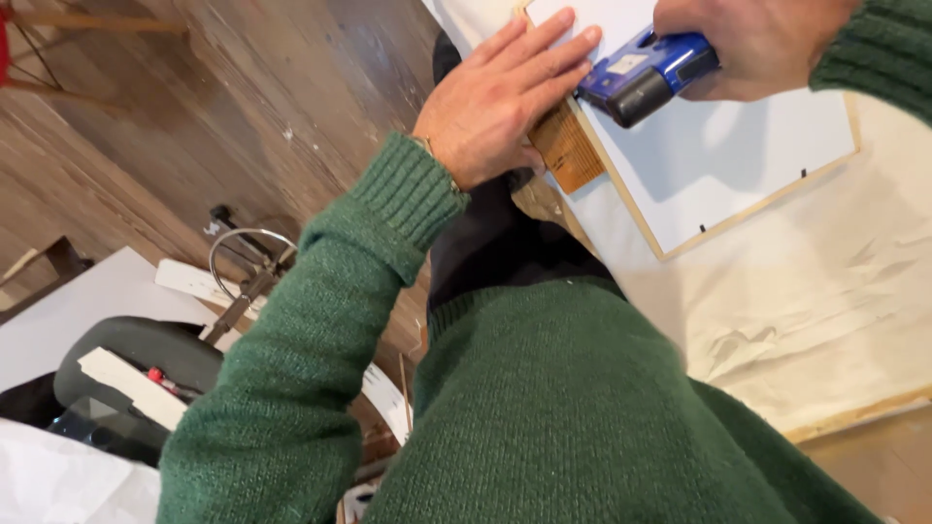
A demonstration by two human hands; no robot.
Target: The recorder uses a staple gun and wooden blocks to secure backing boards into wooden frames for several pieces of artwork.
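My left hand [505,97] lies flat, fingers together, on the near edge of a white backing board in a thin light-wood frame [748,209]. Just under its fingertips a small wooden block [568,150] rests against the frame's edge. My right hand [757,39] grips a blue stapler-like tool [646,76] whose dark nose points down at the frame edge right beside my left fingertips. Both arms wear green knitted sleeves. The frame lies face down on a cream cloth [825,291].
The cream cloth covers a table whose wooden edge [854,417] shows at the lower right. On the plank floor to the left lie white boards [87,311], a black seat [136,364], a metal hoop tool [248,267] and white paper strips.
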